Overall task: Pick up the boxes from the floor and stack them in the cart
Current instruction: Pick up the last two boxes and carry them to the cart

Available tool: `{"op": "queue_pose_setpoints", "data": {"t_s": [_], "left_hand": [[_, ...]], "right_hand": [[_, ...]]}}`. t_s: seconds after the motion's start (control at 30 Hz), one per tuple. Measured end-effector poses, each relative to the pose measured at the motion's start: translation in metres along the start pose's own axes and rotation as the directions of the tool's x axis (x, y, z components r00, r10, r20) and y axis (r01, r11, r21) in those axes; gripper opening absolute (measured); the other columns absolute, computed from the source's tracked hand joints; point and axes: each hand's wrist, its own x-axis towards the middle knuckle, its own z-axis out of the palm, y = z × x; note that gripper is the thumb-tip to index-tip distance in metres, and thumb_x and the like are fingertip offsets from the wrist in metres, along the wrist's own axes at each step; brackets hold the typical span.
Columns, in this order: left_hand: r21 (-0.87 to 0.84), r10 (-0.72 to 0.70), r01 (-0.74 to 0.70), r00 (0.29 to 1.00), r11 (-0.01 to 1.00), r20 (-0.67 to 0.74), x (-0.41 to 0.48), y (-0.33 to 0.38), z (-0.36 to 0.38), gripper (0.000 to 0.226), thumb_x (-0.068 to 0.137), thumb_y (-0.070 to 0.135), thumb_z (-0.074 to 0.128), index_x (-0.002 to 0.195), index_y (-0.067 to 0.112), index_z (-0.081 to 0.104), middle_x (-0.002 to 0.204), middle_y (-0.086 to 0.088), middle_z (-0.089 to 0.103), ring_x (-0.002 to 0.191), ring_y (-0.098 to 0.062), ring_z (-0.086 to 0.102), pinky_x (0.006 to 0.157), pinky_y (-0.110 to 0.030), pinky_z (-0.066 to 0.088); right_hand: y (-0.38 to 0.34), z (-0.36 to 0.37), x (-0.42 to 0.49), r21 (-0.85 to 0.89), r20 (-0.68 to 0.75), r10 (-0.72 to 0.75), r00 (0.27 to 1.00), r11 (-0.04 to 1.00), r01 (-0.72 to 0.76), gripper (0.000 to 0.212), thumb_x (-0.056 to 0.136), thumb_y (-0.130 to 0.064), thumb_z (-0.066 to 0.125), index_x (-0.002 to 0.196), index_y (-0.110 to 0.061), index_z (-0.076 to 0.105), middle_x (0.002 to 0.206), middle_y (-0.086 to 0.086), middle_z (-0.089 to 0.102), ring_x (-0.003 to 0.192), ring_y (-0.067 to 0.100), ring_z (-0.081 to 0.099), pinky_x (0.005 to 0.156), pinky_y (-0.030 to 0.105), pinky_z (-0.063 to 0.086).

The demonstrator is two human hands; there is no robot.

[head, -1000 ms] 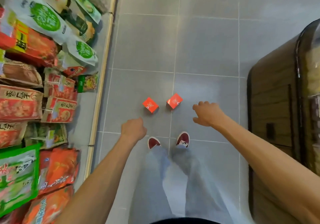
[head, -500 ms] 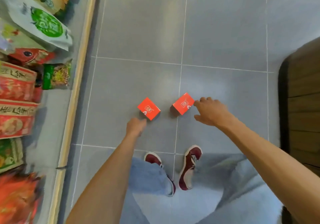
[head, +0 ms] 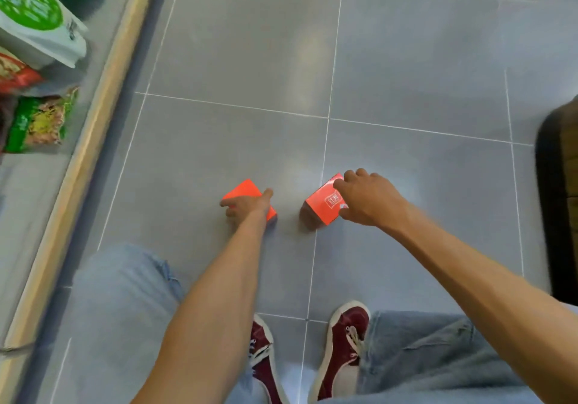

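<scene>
Now our left hand (head: 247,206) grips the left box (head: 242,189) and our right hand (head: 366,197) the right box (head: 322,206); their long axes splay apart away from us.

Hardly anything here reads cleanly. The right box (head: 322,208), red, carries a small white mark of what look like Chinese characters on its top face, too small to make out, its edge tucked under the right hand (head: 369,199). The left box (head: 242,189) is blurred beneath the left hand (head: 247,206); I cannot tell any print there. Far left, a white bag (head: 47,44) bears a round green label with smeared white lettering, and a green packet (head: 37,122) near it is equally unreadable.
</scene>
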Motion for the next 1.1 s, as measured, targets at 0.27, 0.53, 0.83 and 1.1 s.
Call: {"op": "queue_pose_setpoints", "data": {"t_s": [0.27,0.53,0.83,1.1], "left_hand": [[0.299,0.312,-0.292,0.950,0.908,-0.020,-0.002,-0.008,0.002,0.099,0.067,0.037,0.084,0.141,0.009,0.023,0.136,-0.018,0.041,0.122,-0.041,0.050,0.093,-0.047,0.045],[0.551,0.618,-0.614,0.757,0.565,0.211,-0.029,0.006,-0.056,0.085,0.063,0.043,0.079,0.128,0.009,0.034,0.120,-0.014,0.054,0.110,-0.037,0.057,0.079,-0.041,0.046],[0.600,0.740,-0.683,0.638,0.417,0.213,-0.066,0.020,-0.135,0.081,0.061,0.049,0.078,0.121,0.013,0.039,0.116,-0.006,0.055,0.101,-0.033,0.060,0.070,-0.037,0.043],[0.605,0.734,-0.653,0.661,0.457,0.159,-0.067,0.010,-0.169,0.088,0.061,0.053,0.077,0.130,0.017,0.035,0.119,-0.003,0.055,0.100,-0.031,0.060,0.071,-0.035,0.040]], "right_hand": [[0.005,0.023,0.013,-0.026,0.005,-0.031,1.000,0.999,0.031,0.059,0.088,-0.030,0.065,0.140,-0.015,0.042,0.135,0.009,0.050,0.119,0.028,0.050,0.089,0.035,0.046],[0.004,0.040,0.040,-0.034,0.017,-0.124,0.992,0.992,0.124,0.081,0.075,-0.025,0.077,0.143,-0.018,0.035,0.135,0.007,0.048,0.120,0.026,0.049,0.093,0.034,0.046],[-0.004,0.074,0.077,-0.265,0.134,-0.177,0.975,0.942,0.207,0.123,0.061,-0.046,0.087,0.153,-0.017,0.010,0.156,0.011,0.021,0.147,0.035,0.013,0.119,0.050,0.010],[-0.003,0.085,0.088,-0.197,0.049,-0.180,0.982,0.963,0.186,0.091,0.063,-0.045,0.082,0.136,-0.015,0.037,0.125,0.009,0.050,0.112,0.025,0.050,0.105,0.035,0.032]]}}
